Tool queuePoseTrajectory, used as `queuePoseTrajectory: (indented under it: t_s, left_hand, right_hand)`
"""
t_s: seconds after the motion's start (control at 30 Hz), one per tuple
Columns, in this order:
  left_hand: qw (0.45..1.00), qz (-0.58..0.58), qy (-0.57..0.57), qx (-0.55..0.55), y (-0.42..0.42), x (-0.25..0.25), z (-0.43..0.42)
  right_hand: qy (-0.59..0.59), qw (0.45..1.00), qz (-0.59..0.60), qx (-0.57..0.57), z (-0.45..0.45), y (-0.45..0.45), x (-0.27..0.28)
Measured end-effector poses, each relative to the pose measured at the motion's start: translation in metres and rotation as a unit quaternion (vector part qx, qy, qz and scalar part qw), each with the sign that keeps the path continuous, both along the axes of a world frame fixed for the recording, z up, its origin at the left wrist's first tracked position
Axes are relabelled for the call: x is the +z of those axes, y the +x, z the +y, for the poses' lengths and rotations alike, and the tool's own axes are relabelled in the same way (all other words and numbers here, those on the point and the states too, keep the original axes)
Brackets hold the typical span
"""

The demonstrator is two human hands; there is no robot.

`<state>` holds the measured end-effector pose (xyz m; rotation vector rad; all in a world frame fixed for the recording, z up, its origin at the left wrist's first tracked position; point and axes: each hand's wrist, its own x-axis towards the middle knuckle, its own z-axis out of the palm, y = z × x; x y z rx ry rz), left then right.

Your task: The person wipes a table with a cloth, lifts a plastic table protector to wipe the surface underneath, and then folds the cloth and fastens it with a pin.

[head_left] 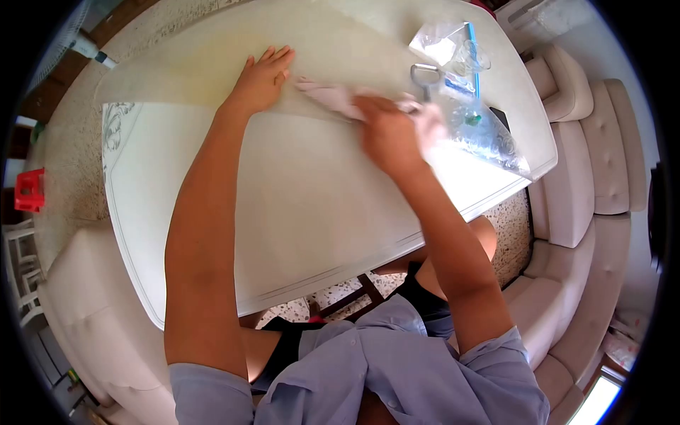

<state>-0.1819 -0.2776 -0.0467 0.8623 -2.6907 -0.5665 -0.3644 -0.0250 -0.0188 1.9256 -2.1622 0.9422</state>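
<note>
My left hand (261,81) lies flat with its fingers stretched out on a yellowish translucent sheet (170,74), near the edge where the sheet ends across the white table (304,205). Bunched under my right hand (388,134) is a pale pink cloth (327,96), pressed against the tabletop. Its folds stick out on both sides of the hand, and the right side is smeared by motion. Just beyond that hand lies a grey Y-shaped tool (426,76) that looks like a peeler.
On the table's right side are a crinkled clear plastic bag (492,142), a white item (435,46) with a blue edge, and a dark flat object (500,116). A beige sofa (567,170) curves along the right. Far left stands a red stool (30,190).
</note>
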Motion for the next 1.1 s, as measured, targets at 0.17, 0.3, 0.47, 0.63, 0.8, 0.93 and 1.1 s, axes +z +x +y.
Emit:
queuePoseTrajectory:
  t_s: [0.17, 0.3, 0.47, 0.63, 0.8, 0.93, 1.1]
  left_hand:
    - [1.0, 0.003, 0.027, 0.004, 0.001, 0.0, 0.0]
    - [0.971, 0.094, 0.218, 0.013, 0.003, -0.005, -0.024]
    - [0.954, 0.135, 0.261, 0.069, 0.01, 0.005, -0.022]
    - [0.963, 0.118, 0.221, 0.097, 0.013, 0.017, 0.0]
    - [0.963, 0.115, 0.223, 0.095, 0.014, 0.019, -0.002]
    - [0.946, 0.161, 0.277, 0.044, 0.012, 0.007, -0.022]
    - [0.917, 0.195, 0.336, 0.092, 0.015, 0.025, -0.014]
  right_hand:
    - [0.001, 0.994, 0.074, -0.075, 0.002, 0.015, -0.017]
    - [0.057, 0.997, -0.002, 0.048, -0.091, 0.081, -0.006]
    - [-0.031, 0.99, 0.038, 0.131, -0.061, 0.04, -0.014]
    - [0.094, 0.992, 0.081, -0.025, 0.056, -0.013, 0.006]
    - [0.092, 0.988, 0.028, 0.117, 0.03, -0.021, 0.017]
    - [0.086, 0.982, 0.049, 0.161, -0.046, 0.018, -0.006]
    - [0.083, 0.972, -0.01, 0.219, -0.081, 0.071, 0.004]
